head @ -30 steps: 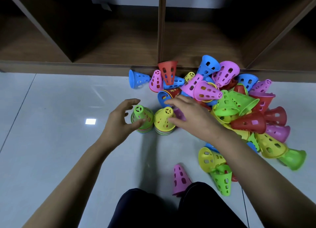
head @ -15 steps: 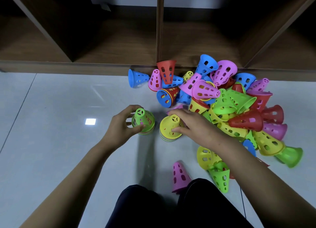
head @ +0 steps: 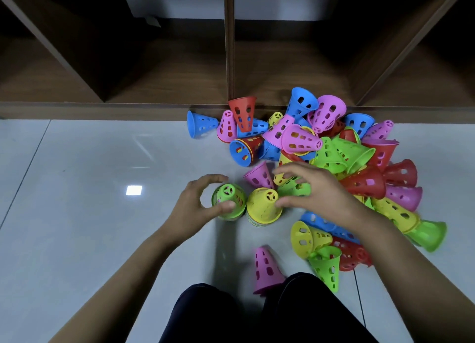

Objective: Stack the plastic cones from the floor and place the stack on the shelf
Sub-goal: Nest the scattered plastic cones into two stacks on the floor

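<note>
Two short cone stacks stand upright on the floor: a green-topped stack [head: 228, 201] and a yellow-topped stack [head: 262, 206], side by side and touching. My left hand [head: 198, 203] curls round the green-topped stack, thumb in front and fingers arched behind it. My right hand [head: 318, 191] hovers just right of the yellow-topped stack, its thumb at that stack's side. Its spread fingers arch over a lying green cone [head: 293, 189] and grip nothing that I can see. A pink cone [head: 258, 175] lies just behind the stacks.
A big pile of loose cones [head: 334, 149] in several colours fills the floor to the right, up against the wooden shelf [head: 154, 109]. One pink cone [head: 266, 270] stands by my knees. The shelf compartments behind are dark. Pale floor tiles [head: 90, 188] stretch left.
My right hand has let go of the yellow-topped stack and lifted slightly toward the pile. My left hand has closed more tightly round the green-topped stack. A pink cone now shows behind the stacks.
</note>
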